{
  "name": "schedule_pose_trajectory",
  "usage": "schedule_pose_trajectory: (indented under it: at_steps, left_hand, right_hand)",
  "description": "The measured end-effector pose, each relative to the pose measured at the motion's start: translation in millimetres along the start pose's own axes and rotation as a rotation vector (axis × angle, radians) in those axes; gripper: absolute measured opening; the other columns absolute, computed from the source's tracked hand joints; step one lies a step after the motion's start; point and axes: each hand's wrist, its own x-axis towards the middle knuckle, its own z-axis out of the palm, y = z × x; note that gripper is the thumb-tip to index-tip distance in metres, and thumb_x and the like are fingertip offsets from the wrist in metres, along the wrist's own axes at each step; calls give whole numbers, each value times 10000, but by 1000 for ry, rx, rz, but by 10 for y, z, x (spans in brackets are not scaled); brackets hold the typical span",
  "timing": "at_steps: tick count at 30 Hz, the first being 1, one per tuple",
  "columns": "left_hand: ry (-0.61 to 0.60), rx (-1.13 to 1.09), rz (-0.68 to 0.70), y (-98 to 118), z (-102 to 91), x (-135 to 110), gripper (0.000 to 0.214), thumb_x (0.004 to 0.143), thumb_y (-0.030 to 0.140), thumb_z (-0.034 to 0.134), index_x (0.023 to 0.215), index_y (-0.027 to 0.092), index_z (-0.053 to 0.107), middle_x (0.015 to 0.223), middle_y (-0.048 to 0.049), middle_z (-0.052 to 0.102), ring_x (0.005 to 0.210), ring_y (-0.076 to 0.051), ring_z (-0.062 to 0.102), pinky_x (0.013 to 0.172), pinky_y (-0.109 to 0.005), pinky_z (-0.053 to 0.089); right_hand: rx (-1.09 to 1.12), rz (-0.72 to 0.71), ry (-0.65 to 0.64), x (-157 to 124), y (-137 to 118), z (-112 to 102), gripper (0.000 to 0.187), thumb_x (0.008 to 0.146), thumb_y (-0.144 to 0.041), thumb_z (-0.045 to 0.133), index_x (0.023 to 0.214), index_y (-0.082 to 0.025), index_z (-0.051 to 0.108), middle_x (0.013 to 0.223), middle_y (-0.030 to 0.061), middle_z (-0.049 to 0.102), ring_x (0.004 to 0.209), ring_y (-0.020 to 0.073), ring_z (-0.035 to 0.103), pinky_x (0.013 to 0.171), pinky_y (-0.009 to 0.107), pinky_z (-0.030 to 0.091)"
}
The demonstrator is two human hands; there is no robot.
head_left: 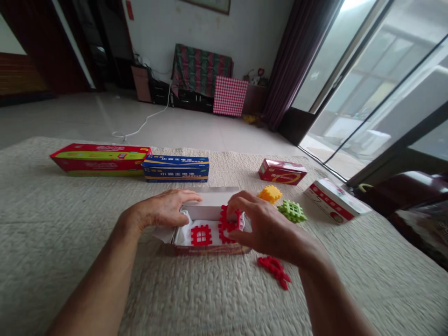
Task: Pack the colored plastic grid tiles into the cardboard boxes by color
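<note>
An open cardboard box (210, 250) with a white lining sits in front of me, its back flap raised. Across its left end reaches my left hand (159, 208), thumb and fingers apart at the rim. My right hand (264, 224) is over the right end, thumb and fingers closed around red notched plastic building blocks (224, 232); its fingers partly cover them. A single red window-shaped block (201, 235) lies flat on the lining. Outside the box, on the right, are yellow blocks (270, 193), green lattice blocks (292, 211) and red curved pieces (275, 269).
Behind the box stand a long red-and-green box (101, 160) and a blue box (175, 169). Farther right are a small dark red box (282, 172) and a white-and-red box (336, 201). Everything rests on a textured beige cover (196, 298).
</note>
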Motion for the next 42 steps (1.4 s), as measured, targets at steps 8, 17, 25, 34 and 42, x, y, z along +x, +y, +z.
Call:
schedule_pose_trajectory:
  at_steps: [8,17,25,34,42]
  left_hand:
    - [21,7,15,-1,1,-7,676,657,211,568,1331,237,514,1438,-44,491,1290,-236,464,1081,-348,354]
    - [22,-14,24,13,-14,-18,672,653,214,574,1324,217,526,1433,-60,493,1292,-251,459,1085,-353,349]
    - [37,38,34,-46,30,-4,677,674,233,531,1351,223,518,1439,-46,492,1304,-228,458,1097,-327,345]
    - [30,67,6,-127,76,75,652,701,251,497,1350,206,529,1441,-25,494,1326,-253,438,1136,-367,305]
    - [43,49,-17,-99,85,83,664,681,242,496,1341,194,539,1448,-33,483,1343,-242,414,1143,-361,289]
  right_hand:
    - [8,-107,-138,332,-102,354,237,749,-189,671,981,-193,621,1063,60,611,827,139,572,711,256,448]
    - [62,-107,-46,307,-103,332,244,740,-137,631,974,-194,594,1106,61,609,881,158,587,793,299,483]
    - [-69,93,306,-215,540,-139,130,830,-286,599,933,-208,617,968,57,671,855,194,629,768,355,493]
    - [-151,531,103,-1121,1269,-117,311,727,-342,661,997,-191,630,995,94,679,882,229,638,776,379,526]
    - [-142,600,21,-1209,1139,94,367,636,-276,681,985,-216,584,1024,100,609,929,274,596,837,432,513]
